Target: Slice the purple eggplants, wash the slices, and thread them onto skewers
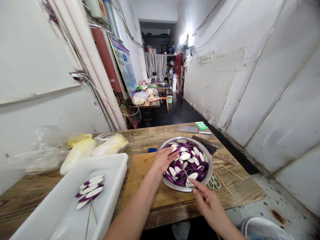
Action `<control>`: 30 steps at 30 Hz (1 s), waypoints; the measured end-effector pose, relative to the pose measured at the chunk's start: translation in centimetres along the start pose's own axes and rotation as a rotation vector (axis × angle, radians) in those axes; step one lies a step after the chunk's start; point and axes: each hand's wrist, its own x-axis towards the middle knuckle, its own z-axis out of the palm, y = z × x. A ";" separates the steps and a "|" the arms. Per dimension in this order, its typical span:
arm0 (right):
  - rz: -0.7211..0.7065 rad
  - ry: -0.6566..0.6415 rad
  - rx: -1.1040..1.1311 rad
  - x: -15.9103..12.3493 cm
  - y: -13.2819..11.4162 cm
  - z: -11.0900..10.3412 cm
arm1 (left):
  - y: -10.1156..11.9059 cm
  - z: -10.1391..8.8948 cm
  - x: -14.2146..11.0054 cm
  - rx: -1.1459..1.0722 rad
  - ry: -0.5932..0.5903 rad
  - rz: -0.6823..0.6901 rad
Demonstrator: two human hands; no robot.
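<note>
Hands [166, 159] over a metal bowl [209, 156] of sliced eggplant [185, 156], one thin skewer [183, 168] between.

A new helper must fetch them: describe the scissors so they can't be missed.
On the wooden table, find the big metal bowl heaped with purple-and-white slices. Just outside its rim, near the right hand, lie the scissors, next to some thin sticks. Their pale green loop handles set them apart from the straight brown sticks.

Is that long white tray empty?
No, the white tray holds a bunch of overlapping purple-edged white slices, with two thin sticks poking out.
</note>
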 end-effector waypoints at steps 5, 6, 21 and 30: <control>-0.003 -0.040 0.044 0.5 -0.9 0.1 | 0.0 0.0 -0.1 0.011 -0.004 -0.014; 0.000 -0.040 0.045 0.6 -1.2 0.1 | 0.0 0.0 -0.1 0.013 -0.005 -0.016; -0.117 0.109 -0.169 1.6 -1.2 0.9 | 0.3 0.2 -0.5 0.050 -0.040 -0.058; -0.158 0.115 -0.261 1.8 -2.6 1.0 | 0.4 0.1 -0.5 0.023 -0.032 -0.102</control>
